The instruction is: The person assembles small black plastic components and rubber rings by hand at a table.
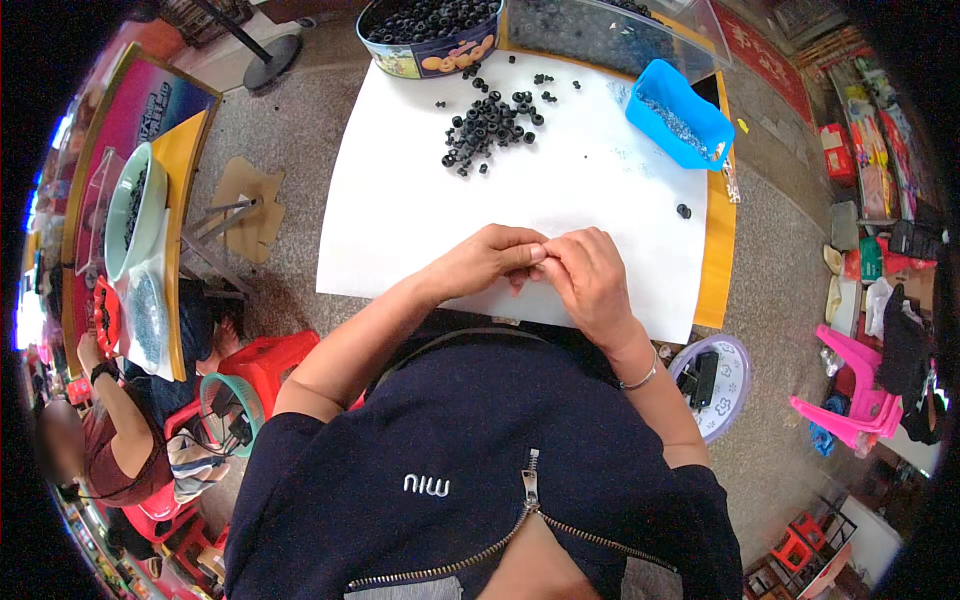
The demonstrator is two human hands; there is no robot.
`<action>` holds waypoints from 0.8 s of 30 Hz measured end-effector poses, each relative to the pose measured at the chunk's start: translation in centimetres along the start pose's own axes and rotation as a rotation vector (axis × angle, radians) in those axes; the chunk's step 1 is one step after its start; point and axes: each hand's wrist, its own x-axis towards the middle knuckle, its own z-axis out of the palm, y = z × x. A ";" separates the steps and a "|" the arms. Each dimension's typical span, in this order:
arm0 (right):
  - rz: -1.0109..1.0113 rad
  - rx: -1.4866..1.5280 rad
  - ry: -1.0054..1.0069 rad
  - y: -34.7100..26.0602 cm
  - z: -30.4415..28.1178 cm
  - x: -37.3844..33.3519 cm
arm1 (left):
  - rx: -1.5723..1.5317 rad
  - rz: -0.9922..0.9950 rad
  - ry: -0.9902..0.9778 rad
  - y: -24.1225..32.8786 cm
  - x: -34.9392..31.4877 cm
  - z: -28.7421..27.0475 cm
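Note:
Over the near part of the white-covered table (390, 220), my two hands meet at the fingertips. My left hand (490, 262) has its thumb and fingers pinched together. My right hand (592, 280) is pinched against it, fingers curled. Whatever lies between the fingertips is hidden or too small to make out. Beyond the hands is a loose pile of small black ring-shaped parts (490, 125), with several strays around it. One small black part (684, 211) lies apart on the right. A blue plastic box (680, 115) holding tiny pale-blue bits stands at the right far corner.
At the far edge stand an oval tin (430, 58) and a clear bin (620, 45), both full of black parts. A lilac basket (722, 390) with black items is beside the table at right. Another person (125, 440) sits at a side table (190, 150) on the left.

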 end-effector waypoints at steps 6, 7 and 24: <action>0.077 0.000 0.020 -0.1 0.2 0.2 | 0.072 0.003 0.142 0.2 0.1 1.3; 0.111 0.000 0.028 -0.1 0.2 0.3 | 0.048 0.016 0.196 0.0 0.1 1.6; 0.268 0.084 0.118 0.2 0.7 -0.1 | -0.217 0.233 0.557 0.8 2.2 -0.2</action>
